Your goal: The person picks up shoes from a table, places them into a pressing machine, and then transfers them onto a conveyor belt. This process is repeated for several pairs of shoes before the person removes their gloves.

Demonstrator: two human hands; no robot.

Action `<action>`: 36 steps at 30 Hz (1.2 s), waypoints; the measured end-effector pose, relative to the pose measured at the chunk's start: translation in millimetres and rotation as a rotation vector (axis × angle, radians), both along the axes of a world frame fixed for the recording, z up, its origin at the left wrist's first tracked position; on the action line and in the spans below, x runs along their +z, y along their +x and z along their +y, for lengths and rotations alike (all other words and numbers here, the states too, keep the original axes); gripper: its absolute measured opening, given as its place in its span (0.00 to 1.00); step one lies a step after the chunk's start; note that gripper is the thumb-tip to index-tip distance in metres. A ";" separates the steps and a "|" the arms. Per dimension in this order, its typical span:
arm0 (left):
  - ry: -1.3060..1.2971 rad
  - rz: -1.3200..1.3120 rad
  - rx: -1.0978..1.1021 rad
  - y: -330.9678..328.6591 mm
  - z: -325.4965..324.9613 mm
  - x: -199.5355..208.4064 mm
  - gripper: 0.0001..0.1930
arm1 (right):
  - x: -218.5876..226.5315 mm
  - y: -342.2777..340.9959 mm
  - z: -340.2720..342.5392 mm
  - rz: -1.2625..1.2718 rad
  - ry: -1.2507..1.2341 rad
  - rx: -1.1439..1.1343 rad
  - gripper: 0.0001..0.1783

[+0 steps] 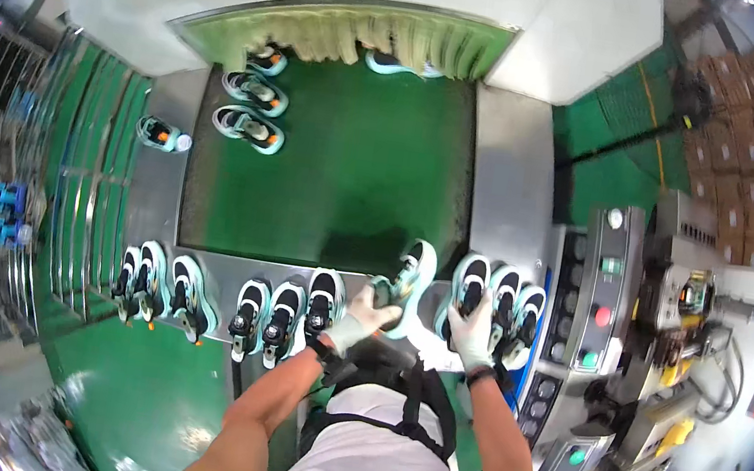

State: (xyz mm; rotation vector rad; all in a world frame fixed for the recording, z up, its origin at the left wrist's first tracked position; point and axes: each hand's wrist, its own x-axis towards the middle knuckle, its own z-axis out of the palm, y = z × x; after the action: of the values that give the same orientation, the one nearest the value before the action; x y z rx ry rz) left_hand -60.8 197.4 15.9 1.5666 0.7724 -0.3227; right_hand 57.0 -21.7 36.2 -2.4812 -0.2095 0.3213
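Note:
My left hand [365,319], in a white glove, is closed on a sneaker [414,289] with a pale aqua sole. That sneaker is tipped on its side over the front metal ledge, its toe toward the green belt. My right hand [471,332], also gloved, grips the heel end of a black and aqua sneaker [471,278] on the ledge. Two similar sneakers [504,292] stand close on its right. Left of my left hand, a black sneaker [325,296] stands beside two more [284,314]. The fingers of both hands are partly hidden by the shoes.
The green belt [338,172] runs under a fringed curtain [366,36] in a white housing. Several sneakers [252,126] lie on it. More sneakers [150,276] stand at the ledge's left; one [160,134] lies on the left rail. A control panel [608,287] is at right.

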 end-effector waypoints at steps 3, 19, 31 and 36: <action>-0.189 -0.079 0.073 -17.4 38.5 6.3 0.30 | -22.6 1.2 24.0 0.023 -0.009 -0.251 0.37; -0.118 -0.470 -1.070 36.9 -162.0 116.9 0.29 | 141.1 -208.7 -128.9 -0.070 0.812 -1.289 0.34; -0.651 -0.366 -2.158 -231.1 -421.7 245.0 0.22 | 230.2 -607.4 -137.3 -1.065 0.109 -2.532 0.33; -0.728 -0.657 -2.387 -395.3 -523.3 270.8 0.28 | 268.8 -747.9 -146.7 -1.097 -0.243 -2.762 0.38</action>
State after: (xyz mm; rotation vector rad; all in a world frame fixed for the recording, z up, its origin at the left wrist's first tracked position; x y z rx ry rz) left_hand -456.1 -325.9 286.7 0.9281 -1.8616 -1.3788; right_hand -690.9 -168.4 305.0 -0.6719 2.3322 -1.8935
